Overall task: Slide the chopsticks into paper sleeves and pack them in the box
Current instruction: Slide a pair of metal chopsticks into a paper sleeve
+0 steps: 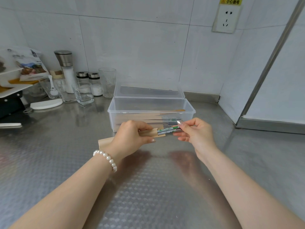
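My left hand [130, 136] grips a tan paper sleeve [148, 133] just in front of the clear plastic box [151, 111]. The sleeve's far end pokes out behind my wrist. My right hand [196, 132] pinches the green-and-white patterned ends of a pair of chopsticks [168, 129], which run partway into the sleeve's open mouth. Inside the box lie several sleeved chopsticks [140, 118], tan paper to the left and patterned ends to the right. The box's hinged lid [148, 89] stands open against the wall.
The steel counter [148, 187] stretches toward me. At the back left stand a salt grinder [66, 70], shaker jars [94, 83], glasses [107, 81] and a white lid [47, 104]. A rack with plates and bags [14, 75] sits at the far left. A wall socket [227, 19] is above right.
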`<state>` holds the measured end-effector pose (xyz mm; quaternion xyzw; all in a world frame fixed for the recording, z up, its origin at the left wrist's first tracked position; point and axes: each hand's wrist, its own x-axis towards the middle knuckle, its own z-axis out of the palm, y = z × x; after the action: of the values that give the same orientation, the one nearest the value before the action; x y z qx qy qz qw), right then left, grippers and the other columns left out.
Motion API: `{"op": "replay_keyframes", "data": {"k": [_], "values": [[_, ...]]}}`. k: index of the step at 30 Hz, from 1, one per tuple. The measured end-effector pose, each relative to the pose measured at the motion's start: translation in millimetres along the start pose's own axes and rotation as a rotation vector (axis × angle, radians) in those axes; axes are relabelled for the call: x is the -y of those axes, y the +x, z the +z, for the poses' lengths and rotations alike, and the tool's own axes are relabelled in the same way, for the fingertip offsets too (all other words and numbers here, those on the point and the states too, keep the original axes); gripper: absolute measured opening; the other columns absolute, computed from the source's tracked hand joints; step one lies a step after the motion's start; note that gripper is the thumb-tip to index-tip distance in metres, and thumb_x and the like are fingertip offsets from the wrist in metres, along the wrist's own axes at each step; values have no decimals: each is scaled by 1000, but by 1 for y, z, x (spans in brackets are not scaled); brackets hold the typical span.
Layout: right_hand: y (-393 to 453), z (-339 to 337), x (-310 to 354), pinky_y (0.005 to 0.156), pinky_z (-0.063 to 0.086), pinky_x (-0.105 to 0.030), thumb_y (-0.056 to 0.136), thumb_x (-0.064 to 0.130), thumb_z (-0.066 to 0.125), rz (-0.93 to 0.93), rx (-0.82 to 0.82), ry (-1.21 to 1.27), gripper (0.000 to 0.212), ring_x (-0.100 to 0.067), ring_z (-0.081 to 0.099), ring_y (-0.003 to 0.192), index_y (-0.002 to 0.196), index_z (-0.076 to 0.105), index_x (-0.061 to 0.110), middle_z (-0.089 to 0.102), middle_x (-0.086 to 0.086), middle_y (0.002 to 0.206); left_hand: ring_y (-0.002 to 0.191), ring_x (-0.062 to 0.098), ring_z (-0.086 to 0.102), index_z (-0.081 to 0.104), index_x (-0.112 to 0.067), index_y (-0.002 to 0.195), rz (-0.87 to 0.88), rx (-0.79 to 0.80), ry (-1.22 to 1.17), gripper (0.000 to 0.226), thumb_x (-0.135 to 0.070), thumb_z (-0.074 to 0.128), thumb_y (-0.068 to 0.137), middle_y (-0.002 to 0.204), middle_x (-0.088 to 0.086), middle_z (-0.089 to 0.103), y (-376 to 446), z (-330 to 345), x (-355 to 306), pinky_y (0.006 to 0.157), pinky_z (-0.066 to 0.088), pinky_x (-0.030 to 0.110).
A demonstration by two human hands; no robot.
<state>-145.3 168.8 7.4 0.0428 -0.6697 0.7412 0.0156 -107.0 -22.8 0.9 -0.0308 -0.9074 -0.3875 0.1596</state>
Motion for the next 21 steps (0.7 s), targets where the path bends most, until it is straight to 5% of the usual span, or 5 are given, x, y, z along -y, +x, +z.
{"op": "replay_keyframes", "data": {"k": [21], "values": [[3, -4, 5, 48, 53, -16, 79, -5, 63, 155, 17, 226, 3, -18, 66, 49, 76, 61, -5, 66, -13, 59, 89, 10, 60, 70, -21, 99, 88, -63, 27, 44, -35, 83, 60, 87, -12, 63, 0, -1, -2, 81, 45, 22]]}}
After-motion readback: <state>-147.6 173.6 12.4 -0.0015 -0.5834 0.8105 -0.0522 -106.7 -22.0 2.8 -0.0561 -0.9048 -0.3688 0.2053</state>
